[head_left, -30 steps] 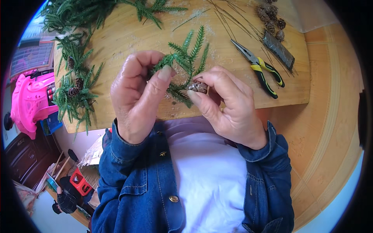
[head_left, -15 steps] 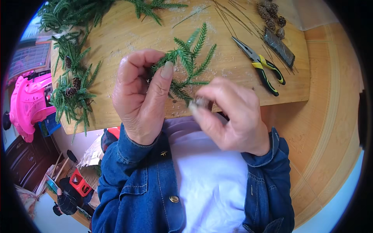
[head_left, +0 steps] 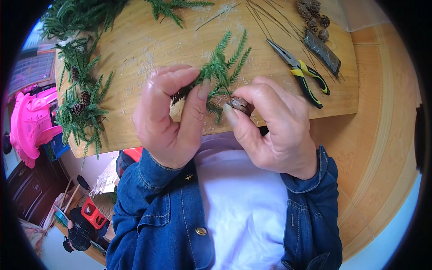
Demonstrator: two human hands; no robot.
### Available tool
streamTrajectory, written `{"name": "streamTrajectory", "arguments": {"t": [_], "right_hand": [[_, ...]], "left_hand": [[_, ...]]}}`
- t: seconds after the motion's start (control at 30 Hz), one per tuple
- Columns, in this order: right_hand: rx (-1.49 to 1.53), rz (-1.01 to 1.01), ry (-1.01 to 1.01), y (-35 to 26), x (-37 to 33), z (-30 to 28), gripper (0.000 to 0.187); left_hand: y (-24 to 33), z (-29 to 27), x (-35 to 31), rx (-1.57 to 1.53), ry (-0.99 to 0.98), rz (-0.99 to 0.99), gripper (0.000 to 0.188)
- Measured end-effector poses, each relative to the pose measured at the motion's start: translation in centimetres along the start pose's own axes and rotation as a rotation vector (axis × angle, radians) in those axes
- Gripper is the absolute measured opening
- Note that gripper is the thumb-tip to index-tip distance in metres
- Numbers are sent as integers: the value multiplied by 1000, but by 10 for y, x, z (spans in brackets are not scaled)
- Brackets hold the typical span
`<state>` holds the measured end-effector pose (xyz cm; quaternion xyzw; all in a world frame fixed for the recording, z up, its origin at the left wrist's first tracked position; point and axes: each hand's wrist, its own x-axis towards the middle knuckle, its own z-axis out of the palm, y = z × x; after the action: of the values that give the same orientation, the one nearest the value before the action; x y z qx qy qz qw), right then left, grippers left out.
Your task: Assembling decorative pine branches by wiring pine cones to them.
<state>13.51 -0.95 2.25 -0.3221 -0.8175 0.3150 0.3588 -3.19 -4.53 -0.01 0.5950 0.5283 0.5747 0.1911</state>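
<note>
Pinched between the thumb and fingers of my left hand (head_left: 170, 114) is an artificial pine sprig (head_left: 220, 67), its green needled tips fanning up and to the right. A dark brown piece, perhaps another cone, shows partly behind those fingers. My right hand (head_left: 280, 121) grips a small brown pine cone (head_left: 241, 105) between thumb and forefinger, close against the lower right of the sprig. A thin stem or wire runs from the sprig down to the cone. Both hands are over the table's near edge.
On the wooden table (head_left: 148, 40) lie yellow-and-black pliers (head_left: 299, 72), thin wires (head_left: 270, 15), a dark wrapped bundle (head_left: 322, 53) and several pine cones (head_left: 312, 15) at the right. Pine greenery (head_left: 81, 22) with cones runs along the left. A pink plastic chair (head_left: 33, 123) stands beyond.
My right hand has turned and the pine cone now shows clearly against the sprig. The left hand has tilted the sprig slightly and shifted a little right.
</note>
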Motion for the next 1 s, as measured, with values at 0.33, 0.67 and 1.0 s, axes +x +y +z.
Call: {"name": "streamTrajectory", "arguments": {"t": [0.33, 0.67, 1.0], "right_hand": [[508, 387, 134, 0, -10, 15, 29], [429, 351, -85, 10, -12, 4, 37], [271, 260, -85, 4, -14, 1, 35]], "left_hand": [[1, -6, 0, -89, -171, -14, 16], [19, -12, 5, -150, -298, -327, 19], [30, -3, 2, -268, -337, -609, 25]]}}
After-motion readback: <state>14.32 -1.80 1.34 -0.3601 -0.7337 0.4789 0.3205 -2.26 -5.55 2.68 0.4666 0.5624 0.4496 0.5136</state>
